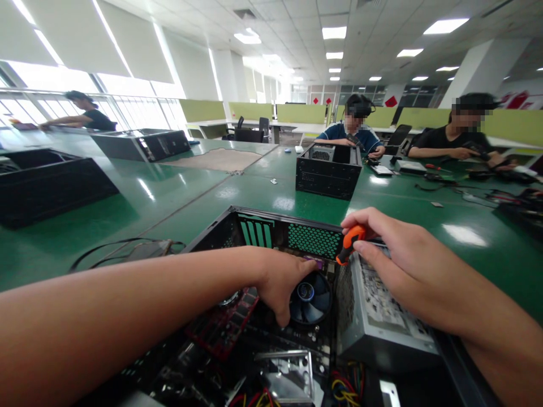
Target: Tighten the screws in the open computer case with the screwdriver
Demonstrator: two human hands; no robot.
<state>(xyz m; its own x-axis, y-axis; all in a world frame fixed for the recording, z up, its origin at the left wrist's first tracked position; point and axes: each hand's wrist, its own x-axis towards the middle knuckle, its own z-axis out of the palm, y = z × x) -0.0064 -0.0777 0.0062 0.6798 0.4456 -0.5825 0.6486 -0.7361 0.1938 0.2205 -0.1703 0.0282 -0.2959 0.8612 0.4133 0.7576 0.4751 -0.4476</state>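
Note:
An open black computer case (271,223) lies on the green table right in front of me. My left hand (282,282) reaches into it, fingers curled down beside the round CPU fan (311,297); what the fingertips touch is hidden. My right hand (394,249) is closed round an orange-handled screwdriver (350,243), held above the grey power supply (377,311) near the case's rear wall. The screwdriver's tip is out of sight. A red board (227,325) sits left of the fan, and coloured wires (343,390) lie at the bottom.
A second open black case (328,172) stands farther back. Other dark cases (46,183) sit at the left. Black cables (114,251) lie left of my case. Two people sit working at the far right, a third at the far left.

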